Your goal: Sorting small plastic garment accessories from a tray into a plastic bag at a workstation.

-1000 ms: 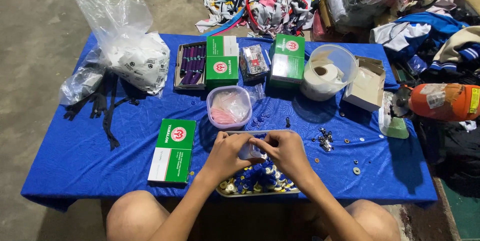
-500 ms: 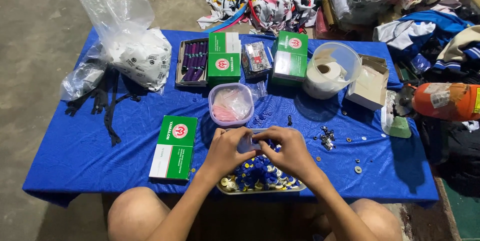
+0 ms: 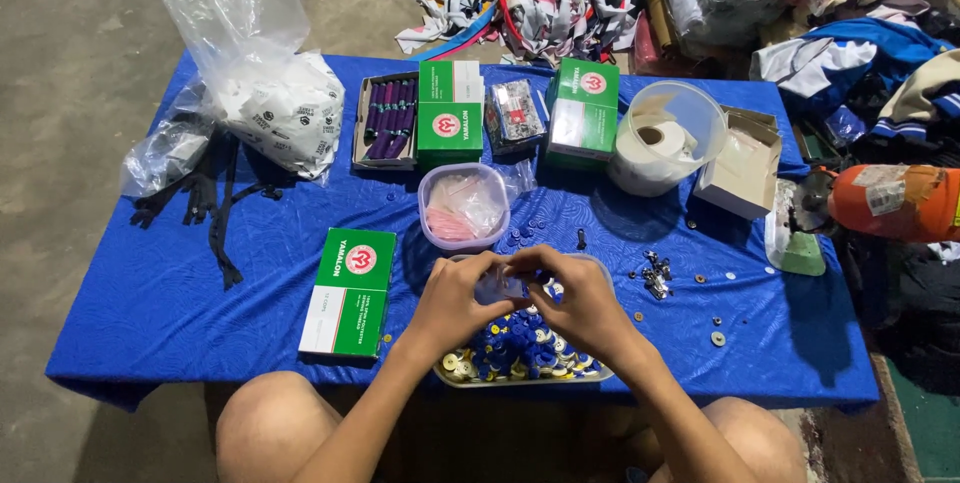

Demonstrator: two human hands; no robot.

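While pinched between both hands' fingertips, left hand (image 3: pixel 462 295) and right hand (image 3: pixel 578 303): small blue button (image 3: pixel 524 290), light, stiff, slippery; best gripped by rim over tray (image 3: pixel 520 379).

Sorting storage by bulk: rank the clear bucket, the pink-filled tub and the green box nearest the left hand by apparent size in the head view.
1. Clear bucket and green box: look alike; the box lies nearer the camera, so unranked.
2. Pink-filled tub: smallest.
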